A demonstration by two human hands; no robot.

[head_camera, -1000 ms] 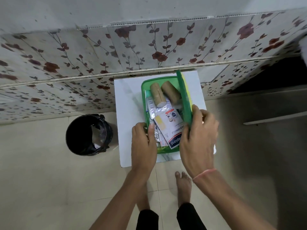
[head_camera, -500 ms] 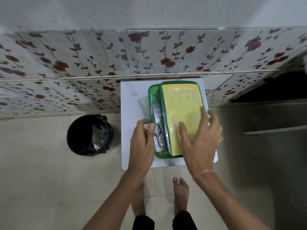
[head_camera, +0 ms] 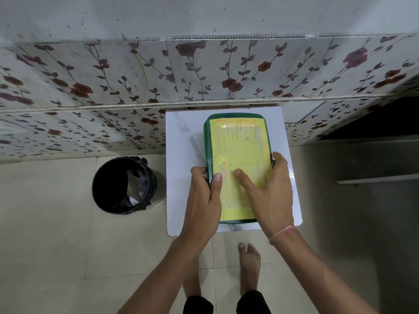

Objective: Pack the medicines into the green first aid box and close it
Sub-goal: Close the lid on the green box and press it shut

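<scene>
The green first aid box (head_camera: 238, 141) lies on the small white table (head_camera: 181, 137) with its lid down; a yellow printed label covers the lid. The medicines are hidden inside. My left hand (head_camera: 204, 200) grips the box's left near edge, thumb on the lid and fingers around the side. My right hand (head_camera: 269, 191) lies flat on the lid's near right part, its fingers wrapped over the right edge and its thumb pressing the label.
A black bin (head_camera: 124, 182) with a liner stands on the tiled floor left of the table. The flowered wall (head_camera: 204, 75) runs right behind the table. My bare feet (head_camera: 249, 261) are just under the table's near edge. A dark gap opens at the right.
The lid has swung from upright down to the left and now lies flat on the box, hiding the medicines. Both hands have moved onto the shut box.
</scene>
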